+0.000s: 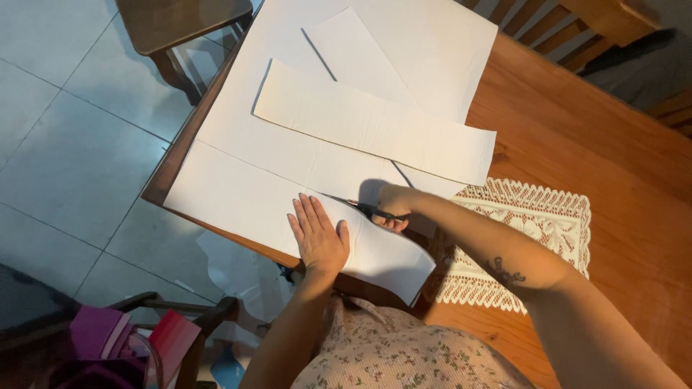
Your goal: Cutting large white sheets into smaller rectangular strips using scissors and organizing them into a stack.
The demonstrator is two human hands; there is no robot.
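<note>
- We are cutting a big white sheet of paper [238, 194] that lies on a wooden table [620, 180].
- Our left hand [318, 238] is flat and open. It presses down on the sheet near the table's edge to keep it from sliding. It grips nothing.
- Our right hand [393, 205] is closed around the black scissors [360, 207]. The blades point left, toward our left hand, and they sit in the sheet.
- A thin cut line runs across the sheet, from its left side over to the scissors. We think this cut is partly done, but we cannot tell just where it stops.
- The part of the sheet nearest us hangs a bit over the table's edge, and its corner [411, 288] curls down.
- Two long white strips already lie on top of the sheet, farther from us. The nearer strip [375, 130] lies slanted, and its right end sticks out past the sheet. The other strip [353, 54] lies partly under it.
- So we judge that some cutting is done: two strips are loose. The piece under our hands is not free yet.
- A white lace mat [533, 216] lies on the table just beside our right arm, partly under the paper.
- White paper scraps [238, 270] lie on the tiled floor [65, 144] below the table.
- A wooden chair [180, 25] stands at the far left end of the table.
- Some pink and red things [130, 338] sit low on the left. We cannot tell what they are.
</note>
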